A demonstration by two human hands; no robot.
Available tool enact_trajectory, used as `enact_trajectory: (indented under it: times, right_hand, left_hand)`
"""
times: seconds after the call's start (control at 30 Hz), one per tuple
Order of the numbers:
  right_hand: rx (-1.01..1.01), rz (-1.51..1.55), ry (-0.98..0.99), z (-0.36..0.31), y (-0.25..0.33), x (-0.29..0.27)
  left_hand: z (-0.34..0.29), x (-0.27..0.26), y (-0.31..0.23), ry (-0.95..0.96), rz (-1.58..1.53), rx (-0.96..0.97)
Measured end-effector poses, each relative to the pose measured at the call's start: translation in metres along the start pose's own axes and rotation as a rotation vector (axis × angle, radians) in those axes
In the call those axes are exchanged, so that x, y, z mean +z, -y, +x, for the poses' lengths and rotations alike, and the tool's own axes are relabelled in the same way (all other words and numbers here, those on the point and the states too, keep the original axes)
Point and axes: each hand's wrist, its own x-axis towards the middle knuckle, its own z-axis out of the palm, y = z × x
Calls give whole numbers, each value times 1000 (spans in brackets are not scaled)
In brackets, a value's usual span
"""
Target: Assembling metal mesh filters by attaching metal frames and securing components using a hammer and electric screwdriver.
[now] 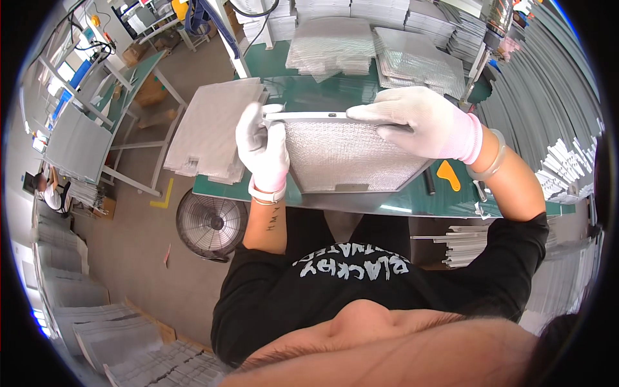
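Mesh filter panel (348, 155), left hand (263, 149) hiding corner

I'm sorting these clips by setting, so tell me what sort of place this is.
Most likely a factory assembly station. Gloved hands, left hand and right hand, hold a framed mesh filter panel on a green workbench, with stacks of mesh sheets behind and metal strips alongside.

Both gloved hands hold a framed metal mesh filter panel (348, 155) over the green workbench (412, 201): the left hand (263, 149) wraps around its left end, fingers curled over the pale frame strip (309, 117). The right hand (422, 122) lies flat across the top right corner, fingertips on the strip. Loose mesh sheets (209, 126) lie just left of the left fingers, more stacks (377, 51) beyond both hands.
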Motion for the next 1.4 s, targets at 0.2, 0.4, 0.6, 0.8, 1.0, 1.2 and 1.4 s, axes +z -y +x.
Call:
enact_trajectory:
  times: [0.2, 0.4, 0.6, 0.8, 1.0, 1.2, 1.4]
  right_hand:
    - [-295, -419, -412, -20, 4, 5]
    - [582, -388, -592, -143, -74, 135]
    - [1254, -371, -133, -192, -120, 229]
    - [1107, 764, -586, -202, -89, 196]
    - [965, 680, -467, -224, 5, 124]
    - [724, 557, -723, -228, 50, 45]
    - [618, 141, -845, -221, 53, 80]
  left_hand:
    - [1, -10, 13, 15, 199, -75]
    - [54, -5, -17, 219, 189, 47]
    - [89, 127, -65, 1517, 630, 691]
    - [31, 129, 2, 1364, 592, 824]
    - [20, 126, 5, 1244, 695, 769]
    - [21, 121, 9, 1187, 708, 770]
    - [20, 125, 6, 1162, 708, 771]
